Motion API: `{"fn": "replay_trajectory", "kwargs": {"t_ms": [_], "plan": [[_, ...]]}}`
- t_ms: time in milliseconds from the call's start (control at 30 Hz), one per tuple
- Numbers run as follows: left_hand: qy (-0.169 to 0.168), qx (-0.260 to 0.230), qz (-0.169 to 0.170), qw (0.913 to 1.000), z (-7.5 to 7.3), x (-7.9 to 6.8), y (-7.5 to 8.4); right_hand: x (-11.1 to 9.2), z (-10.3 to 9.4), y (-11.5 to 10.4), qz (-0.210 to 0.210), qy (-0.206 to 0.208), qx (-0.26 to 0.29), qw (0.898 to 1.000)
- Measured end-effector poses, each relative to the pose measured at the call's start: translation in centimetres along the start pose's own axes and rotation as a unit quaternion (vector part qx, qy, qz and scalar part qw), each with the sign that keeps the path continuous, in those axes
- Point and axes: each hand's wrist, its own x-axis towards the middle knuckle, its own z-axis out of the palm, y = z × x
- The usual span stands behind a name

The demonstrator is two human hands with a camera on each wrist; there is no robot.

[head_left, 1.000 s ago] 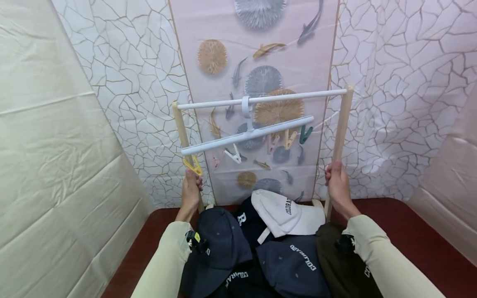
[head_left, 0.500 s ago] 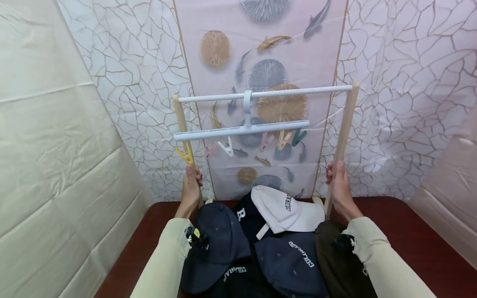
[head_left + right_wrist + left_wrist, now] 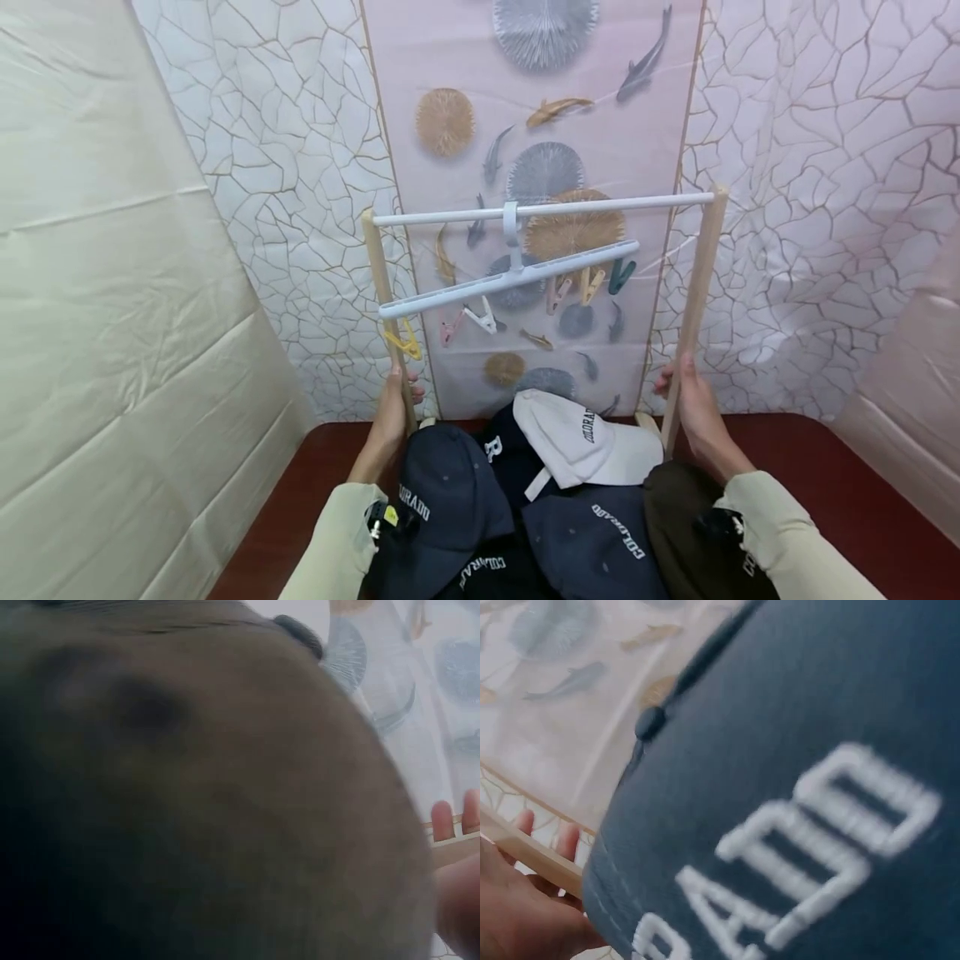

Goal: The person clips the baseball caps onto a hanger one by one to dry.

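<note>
A wooden rack with a white top rod [image 3: 615,203] stands at the back of the table. On the rod hangs a white hanger [image 3: 480,289], tilted low on the left, with several coloured clips, among them a yellow clip [image 3: 408,343] and a green clip [image 3: 620,277]. My left hand [image 3: 388,421] is at the left post [image 3: 378,267], fingers extended loosely behind it; two fingertips [image 3: 567,840] show past the wood in the left wrist view. At the right post [image 3: 702,275], my right hand [image 3: 701,412] lies the same way, its fingertips [image 3: 442,821] straight and separated.
Several caps lie between my arms: a white cap [image 3: 577,442], a navy cap [image 3: 442,492] that fills much of the left wrist view, a grey-blue cap [image 3: 585,542] and a brown cap [image 3: 675,517]. The dark red table [image 3: 795,467] meets a patterned backdrop [image 3: 285,275].
Both hands have slid lower on the posts and their fingers have loosened. The hanger has swung from tilted to nearly level and back, left end low. The rack stays in place.
</note>
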Motion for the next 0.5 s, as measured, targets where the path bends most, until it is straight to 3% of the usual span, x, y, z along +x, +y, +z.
{"fn": "replay_trajectory", "kwargs": {"t_ms": [200, 500], "plan": [[0.001, -0.009, -0.025, 0.9996, 0.2, -1.0, -0.2, -1.0, -0.1, 0.8, -0.023, 0.001, 0.0, 1.0], [-0.002, -0.008, -0.03, 0.9995, -0.7, -1.9, 0.7, -1.2, -0.2, -0.1, -0.017, -0.002, 0.007, 1.0]]}}
